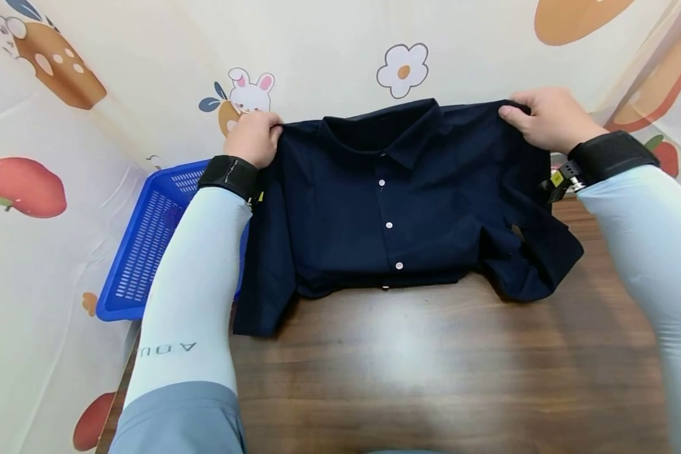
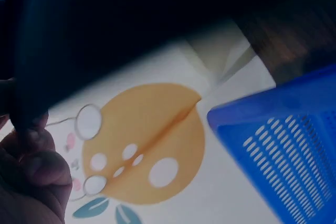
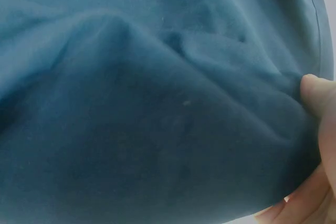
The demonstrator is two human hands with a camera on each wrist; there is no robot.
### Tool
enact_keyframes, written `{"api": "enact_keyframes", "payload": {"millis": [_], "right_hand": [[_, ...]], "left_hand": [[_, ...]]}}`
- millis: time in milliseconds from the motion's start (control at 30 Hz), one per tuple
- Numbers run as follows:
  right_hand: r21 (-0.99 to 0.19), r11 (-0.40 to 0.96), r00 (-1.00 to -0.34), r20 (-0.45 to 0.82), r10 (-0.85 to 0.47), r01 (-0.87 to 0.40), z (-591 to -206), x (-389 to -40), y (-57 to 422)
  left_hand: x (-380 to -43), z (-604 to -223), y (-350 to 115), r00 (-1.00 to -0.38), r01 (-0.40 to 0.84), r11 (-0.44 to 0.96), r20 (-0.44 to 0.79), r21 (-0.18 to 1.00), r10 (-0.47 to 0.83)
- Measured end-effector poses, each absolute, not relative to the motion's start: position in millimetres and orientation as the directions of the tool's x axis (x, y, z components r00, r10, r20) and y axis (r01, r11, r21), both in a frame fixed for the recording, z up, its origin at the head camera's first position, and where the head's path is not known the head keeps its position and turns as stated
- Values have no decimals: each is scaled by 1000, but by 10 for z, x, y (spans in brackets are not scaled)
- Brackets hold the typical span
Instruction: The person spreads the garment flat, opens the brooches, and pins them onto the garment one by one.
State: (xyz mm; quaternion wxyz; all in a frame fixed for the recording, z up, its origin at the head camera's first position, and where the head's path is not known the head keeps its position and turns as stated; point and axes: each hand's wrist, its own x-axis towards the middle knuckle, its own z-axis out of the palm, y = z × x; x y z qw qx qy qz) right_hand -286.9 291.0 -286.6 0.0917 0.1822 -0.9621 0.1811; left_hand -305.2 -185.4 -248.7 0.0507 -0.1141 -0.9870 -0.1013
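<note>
A dark navy button-up shirt (image 1: 340, 214) is stretched between both hands, collar at the top and white buttons down its front. My left hand (image 1: 255, 139) pinches the shoulder on the left side; curled fingertips also show at the edge of the left wrist view. At the opposite shoulder, my right hand (image 1: 550, 116) grips the cloth with the thumb on its front. Blue-looking fabric (image 3: 157, 103) fills most of the right wrist view, with the thumb pressed on it. The sleeves hang down on both sides, and the lower part of the shirt is folded under or out of sight.
A blue perforated plastic basket (image 1: 147, 252) stands at the left, partly behind the left forearm. Brown wooden tabletop (image 1: 431, 366) extends in front of the shirt. A pale curtain with fruit and rabbit prints (image 1: 329, 57) hangs behind and along the sides.
</note>
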Motion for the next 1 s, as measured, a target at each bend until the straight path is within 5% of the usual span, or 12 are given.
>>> {"api": "enact_keyframes", "payload": {"millis": [233, 600, 1000], "right_hand": [[-317, 879, -932, 190, -308, -355, -2977, -2900, 2867], [-344, 893, -956, 132, -260, -291, -3219, -2971, 2746], [-320, 947, -1000, 20, -15, -21, -3426, -2889, 2466]], "left_hand": [[-3098, -2616, -1758, -994, 108, 985, 27, 138, 105], [-3041, -2943, -1561, -994, -98, 959, 11, 268, -105], [-2894, -3355, -1412, -985, -168, 935, -85, 312, -149]]}}
